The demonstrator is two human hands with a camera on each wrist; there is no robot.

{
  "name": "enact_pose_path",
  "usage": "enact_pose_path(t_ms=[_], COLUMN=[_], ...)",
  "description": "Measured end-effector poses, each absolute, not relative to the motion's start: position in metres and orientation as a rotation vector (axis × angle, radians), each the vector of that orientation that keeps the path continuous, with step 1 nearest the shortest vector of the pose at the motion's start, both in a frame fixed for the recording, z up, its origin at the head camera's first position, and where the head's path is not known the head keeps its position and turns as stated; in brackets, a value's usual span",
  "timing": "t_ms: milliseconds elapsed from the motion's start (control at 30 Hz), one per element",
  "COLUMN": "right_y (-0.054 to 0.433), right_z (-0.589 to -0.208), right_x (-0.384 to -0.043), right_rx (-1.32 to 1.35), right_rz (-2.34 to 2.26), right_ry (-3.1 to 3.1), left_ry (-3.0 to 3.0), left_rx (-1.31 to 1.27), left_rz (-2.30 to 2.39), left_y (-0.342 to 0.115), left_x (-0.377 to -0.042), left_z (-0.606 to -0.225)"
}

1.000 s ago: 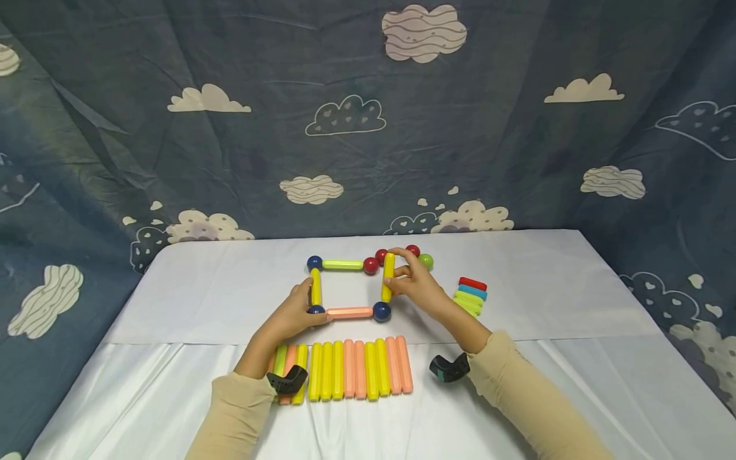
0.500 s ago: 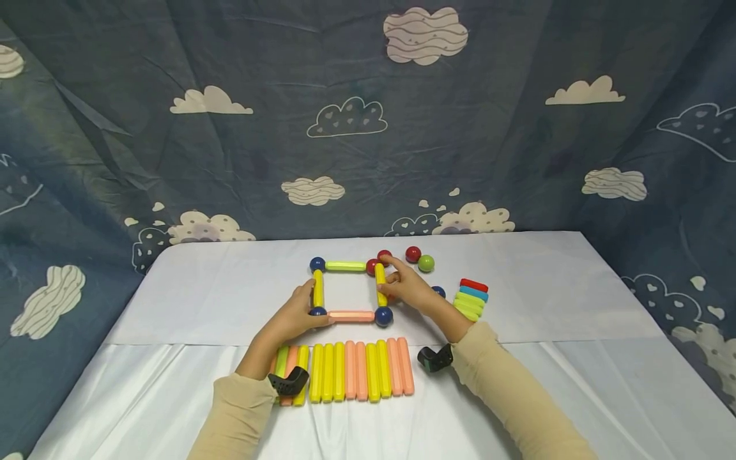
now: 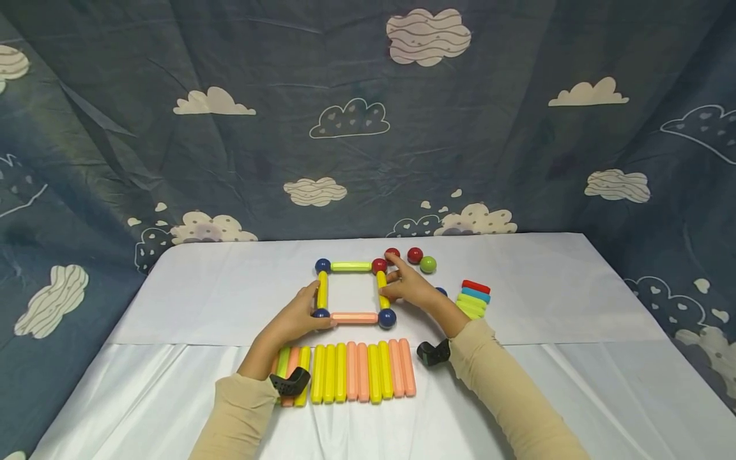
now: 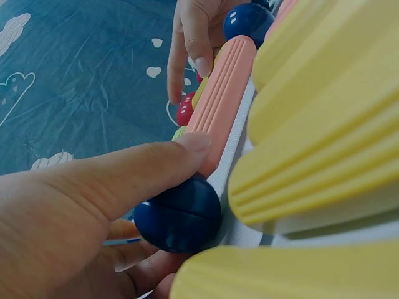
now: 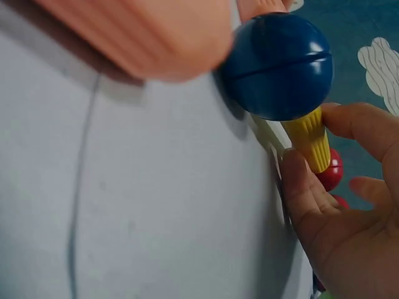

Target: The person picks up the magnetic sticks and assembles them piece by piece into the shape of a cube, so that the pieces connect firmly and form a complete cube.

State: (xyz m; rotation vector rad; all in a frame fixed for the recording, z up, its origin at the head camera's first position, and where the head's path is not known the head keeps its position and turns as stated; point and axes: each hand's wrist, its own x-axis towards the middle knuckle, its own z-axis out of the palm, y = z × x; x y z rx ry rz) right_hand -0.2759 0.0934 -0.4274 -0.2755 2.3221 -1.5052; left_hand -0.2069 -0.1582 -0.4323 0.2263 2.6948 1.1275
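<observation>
A four-sided frame of ball-and-stick pieces lies on the white cloth in the head view. Its near side is a pink stick (image 3: 354, 318) between a blue ball (image 3: 321, 313) and another blue ball (image 3: 387, 318). A lime stick (image 3: 351, 266) joins a blue ball (image 3: 323, 265) to a red ball (image 3: 379, 266) at the far side. My left hand (image 3: 293, 317) grips the near-left blue ball, thumb on the pink stick's end. My right hand (image 3: 411, 285) pinches the right yellow stick (image 5: 308, 137), which spans from the near-right blue ball to the red one.
A row of yellow and pink sticks (image 3: 363, 372) lies in front of the frame. Behind my right hand sit a red ball (image 3: 415, 255) and a green ball (image 3: 428, 264). Short coloured sticks (image 3: 475, 295) lie at the right, near a partly hidden blue ball (image 3: 441, 291).
My right hand has lowered the yellow stick's raised far end leftward to the red ball at the frame's far-right corner. My left hand keeps its hold on the near-left corner.
</observation>
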Motion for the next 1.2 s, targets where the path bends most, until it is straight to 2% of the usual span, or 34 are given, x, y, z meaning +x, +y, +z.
enact_pose_path(t_ms=[400,567,833,1200], right_y=[0.105,0.116,0.159,0.216], right_z=[-0.423,-0.406,-0.388,-0.408], right_x=[-0.274,-0.26,-0.225,-0.178], right_rx=[-0.316,-0.437,-0.65,-0.614], right_rz=[-1.483,-1.448,-1.469,-1.223], right_ry=[2.341,2.437,2.556,2.747], left_ry=[2.661,2.668,2.815,2.926], left_rx=[0.247,0.25,0.368,0.287], left_rz=[1.108,1.087,1.057,0.962], left_y=[-0.154,-0.156,-0.169,-0.216], left_x=[-0.207,-0.202,-0.178,-0.129], left_z=[-0.43,-0.42,-0.395,-0.415])
